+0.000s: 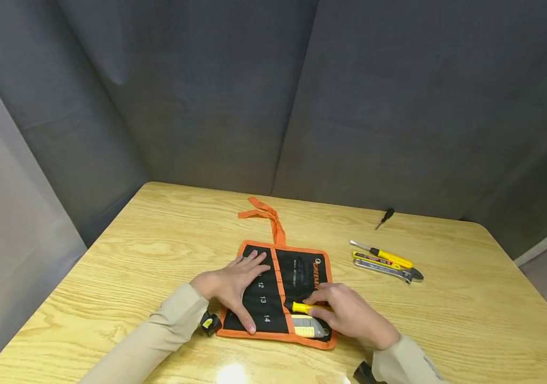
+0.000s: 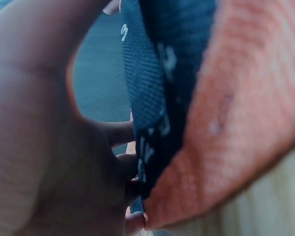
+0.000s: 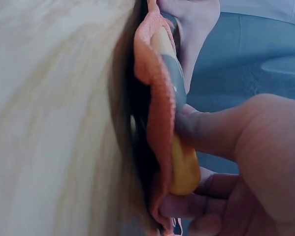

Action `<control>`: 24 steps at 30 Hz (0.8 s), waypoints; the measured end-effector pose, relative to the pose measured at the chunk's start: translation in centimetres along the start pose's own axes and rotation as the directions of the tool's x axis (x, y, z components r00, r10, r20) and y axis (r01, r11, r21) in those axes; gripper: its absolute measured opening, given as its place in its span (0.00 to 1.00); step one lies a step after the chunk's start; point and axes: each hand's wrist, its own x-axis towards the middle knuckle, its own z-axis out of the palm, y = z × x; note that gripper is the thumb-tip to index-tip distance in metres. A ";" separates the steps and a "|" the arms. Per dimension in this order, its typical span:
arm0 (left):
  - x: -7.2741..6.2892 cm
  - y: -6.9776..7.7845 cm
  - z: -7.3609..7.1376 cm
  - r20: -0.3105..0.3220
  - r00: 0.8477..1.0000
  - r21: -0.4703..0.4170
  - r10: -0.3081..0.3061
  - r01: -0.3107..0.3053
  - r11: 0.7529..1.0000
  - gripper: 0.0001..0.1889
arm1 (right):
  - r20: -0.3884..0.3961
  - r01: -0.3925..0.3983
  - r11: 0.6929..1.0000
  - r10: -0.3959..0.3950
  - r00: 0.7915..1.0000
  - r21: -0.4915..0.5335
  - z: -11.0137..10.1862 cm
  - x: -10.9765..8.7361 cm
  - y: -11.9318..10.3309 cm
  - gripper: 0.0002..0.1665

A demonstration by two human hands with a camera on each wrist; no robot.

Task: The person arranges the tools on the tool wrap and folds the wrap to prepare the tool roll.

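A black tool roll [image 1: 275, 306] with orange edging and numbered pockets lies unrolled on the wooden table. My left hand [image 1: 230, 282] rests on its left part, fingers spread and thumb near the lower edge. At the roll's right side, my right hand [image 1: 347, 312] pinches the yellow handle of a screwdriver [image 1: 302, 308] between thumb and fingers. The screwdriver's front end is hidden by the pocket. Just below it, a grey and pale-yellow utility knife [image 1: 304, 325] sits partly inside the lowest pocket. The right wrist view shows the yellow handle [image 3: 184, 169] close against the orange edge.
Orange tie straps [image 1: 275, 226] trail from the roll's far edge. Off to the right lie a yellow-handled flat screwdriver [image 1: 393, 259], a yellow labelled strip [image 1: 367, 259], a silver wrench [image 1: 379, 268] and a black tool head [image 1: 416, 274]. Farther back is a small black screwdriver [image 1: 388, 215].
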 end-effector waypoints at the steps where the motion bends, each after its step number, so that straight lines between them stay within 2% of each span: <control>1: 0.0 0.0 0.0 -0.002 1.000 0.004 -0.002 0.002 1.000 0.63 | -0.002 0.001 1.000 -0.001 1.000 0.001 0.1 0.1 0.0 0.09; 6: 0.0 0.1 0.0 -0.007 1.000 0.011 -0.009 0.009 1.000 0.63 | -0.057 0.013 1.000 -0.014 0.998 -0.011 0.7 0.3 -0.2 0.08; 10: 0.0 0.2 0.0 -0.009 1.000 0.012 -0.010 0.010 1.000 0.64 | -0.090 -0.007 1.000 0.005 0.996 -0.021 1.0 0.5 -0.4 0.08; 19: -0.1 0.4 -0.2 0.001 1.000 0.017 -0.015 0.015 1.000 0.64 | -0.033 -0.022 1.000 0.023 0.999 0.010 0.8 1.0 -0.6 0.09; 24: -0.1 0.5 -0.2 0.003 1.000 0.019 -0.017 0.017 1.000 0.64 | -0.054 -0.030 0.999 0.032 0.998 0.024 1.0 1.4 -1.0 0.07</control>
